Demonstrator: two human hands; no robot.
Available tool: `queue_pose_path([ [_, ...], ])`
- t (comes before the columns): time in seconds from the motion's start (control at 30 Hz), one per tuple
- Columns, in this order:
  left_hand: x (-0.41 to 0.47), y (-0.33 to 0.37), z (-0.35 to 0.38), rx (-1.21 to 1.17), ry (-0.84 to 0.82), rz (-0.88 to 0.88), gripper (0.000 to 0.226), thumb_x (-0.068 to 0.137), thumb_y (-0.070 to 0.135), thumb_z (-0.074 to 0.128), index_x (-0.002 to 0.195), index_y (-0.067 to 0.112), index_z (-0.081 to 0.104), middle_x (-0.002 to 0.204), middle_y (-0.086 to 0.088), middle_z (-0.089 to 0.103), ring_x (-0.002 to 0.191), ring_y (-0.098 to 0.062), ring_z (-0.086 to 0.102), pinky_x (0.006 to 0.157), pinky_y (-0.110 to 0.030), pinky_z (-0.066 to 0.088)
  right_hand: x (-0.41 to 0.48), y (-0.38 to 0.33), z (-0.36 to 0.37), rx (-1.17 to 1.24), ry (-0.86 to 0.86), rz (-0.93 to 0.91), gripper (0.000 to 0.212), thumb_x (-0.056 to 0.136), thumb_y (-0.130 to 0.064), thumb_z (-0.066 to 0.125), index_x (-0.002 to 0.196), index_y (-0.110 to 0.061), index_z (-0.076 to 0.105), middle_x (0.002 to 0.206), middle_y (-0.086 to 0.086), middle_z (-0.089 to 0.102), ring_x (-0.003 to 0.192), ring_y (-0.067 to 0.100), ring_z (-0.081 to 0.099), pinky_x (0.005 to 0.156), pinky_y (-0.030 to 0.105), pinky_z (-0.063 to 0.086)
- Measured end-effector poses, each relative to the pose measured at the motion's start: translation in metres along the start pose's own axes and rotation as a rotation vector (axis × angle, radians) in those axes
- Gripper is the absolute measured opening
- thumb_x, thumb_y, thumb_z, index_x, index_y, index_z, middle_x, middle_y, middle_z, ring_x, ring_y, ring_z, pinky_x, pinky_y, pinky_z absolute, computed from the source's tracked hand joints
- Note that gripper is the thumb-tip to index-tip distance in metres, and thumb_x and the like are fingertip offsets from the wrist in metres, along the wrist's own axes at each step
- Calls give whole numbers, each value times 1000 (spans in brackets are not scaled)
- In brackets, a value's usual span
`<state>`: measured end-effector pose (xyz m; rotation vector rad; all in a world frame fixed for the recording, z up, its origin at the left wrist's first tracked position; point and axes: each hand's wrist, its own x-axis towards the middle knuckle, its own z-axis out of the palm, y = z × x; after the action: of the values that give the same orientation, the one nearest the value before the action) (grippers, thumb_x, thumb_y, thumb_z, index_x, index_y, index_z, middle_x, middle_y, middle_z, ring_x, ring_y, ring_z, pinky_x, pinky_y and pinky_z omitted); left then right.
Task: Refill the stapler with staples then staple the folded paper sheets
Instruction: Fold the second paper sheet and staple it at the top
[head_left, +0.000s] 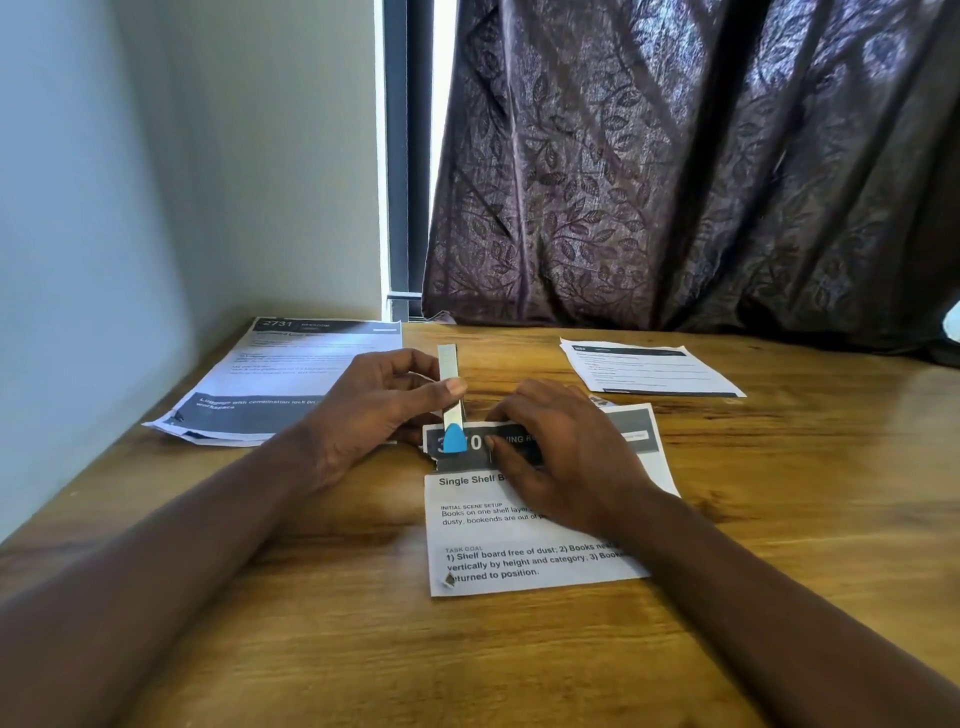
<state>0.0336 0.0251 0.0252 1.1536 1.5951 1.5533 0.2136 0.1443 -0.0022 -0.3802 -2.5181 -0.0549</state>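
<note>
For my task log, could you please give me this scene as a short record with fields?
left hand: grips stapler, blue tip at the top edge of the folded paper
right hand: presses folded paper down
other papers: left stack, right stack
surface: wooden table
backdrop: dark leaf-patterned curtain
</note>
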Motion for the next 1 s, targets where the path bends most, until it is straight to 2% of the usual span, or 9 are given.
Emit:
queue_pose_path([
  [0.1, 0, 0, 1, -5, -17, 11, 26, 82, 22, 76, 102, 10, 66, 86, -10, 80, 71, -13, 75, 55, -20, 57, 0, 0, -1, -2, 1, 1, 22, 94, -39, 59, 110, -24, 64, 102, -6, 62, 97, 13, 52, 84, 29, 40],
  [0.23, 3, -2, 0, 51, -31, 26, 39, 76, 31, 76, 106, 7, 66, 91, -13, 79, 78, -17, 74, 61, -25, 60, 0, 0, 0, 9, -7, 6, 24, 95, -40, 59, 111, -24, 64, 104, -6, 62, 99, 13, 53, 86, 31, 43],
  [0.33, 4, -5, 0, 79, -32, 38, 40, 76, 34, 75, 106, 9, 67, 94, -13, 79, 79, -17, 73, 61, -24, 59, 0, 0, 0, 12, -7, 11, 25, 95, -40, 60, 112, -23, 64, 104, -6, 62, 99, 13, 53, 87, 31, 43],
  [0.57, 8, -11, 3, 177, 1, 53, 22, 92, 29, 70, 109, 14, 71, 101, -10, 77, 76, -5, 67, 54, -18, 52, -1, 0, 1, 7, -10, 19, 25, 94, -40, 60, 112, -24, 64, 104, -6, 62, 100, 12, 53, 87, 31, 44],
  [0.67, 9, -14, 6, 187, 9, 80, 19, 94, 28, 68, 109, 16, 71, 102, -6, 76, 90, -11, 70, 64, -22, 56, 0, 1, 1, 11, -7, 25, 25, 94, -40, 60, 112, -24, 64, 104, -6, 62, 99, 12, 53, 87, 31, 44],
  [0.73, 10, -15, 8, 215, 36, 95, 19, 95, 28, 68, 109, 16, 72, 105, -6, 77, 101, -18, 72, 82, -33, 62, -1, 2, 2, 15, -3, 21, 24, 94, -40, 60, 111, -24, 64, 103, -6, 62, 99, 13, 53, 88, 32, 45],
  [0.8, 10, -16, 10, 231, 65, 106, 18, 95, 26, 68, 107, 15, 72, 104, -8, 77, 103, -22, 73, 90, -41, 61, -1, 2, 2, 26, 0, 15, 23, 94, -40, 60, 109, -24, 64, 102, -7, 61, 98, 12, 53, 87, 33, 45],
  [0.9, 11, -19, 11, 211, 70, 122, 18, 94, 22, 70, 106, 10, 73, 101, -14, 77, 101, -30, 74, 89, -48, 62, -1, 2, 2, 32, 12, 12, 22, 93, -41, 60, 108, -25, 63, 101, -8, 61, 96, 11, 52, 86, 33, 45],
  [1.0, 9, -18, 12, 109, 98, 143, 25, 88, 28, 74, 104, 9, 73, 97, -15, 77, 96, -32, 75, 77, -38, 64, -1, 3, 2, 54, 21, 23, 21, 93, -40, 61, 107, -24, 63, 100, -7, 61, 95, 12, 52, 85, 32, 45],
])
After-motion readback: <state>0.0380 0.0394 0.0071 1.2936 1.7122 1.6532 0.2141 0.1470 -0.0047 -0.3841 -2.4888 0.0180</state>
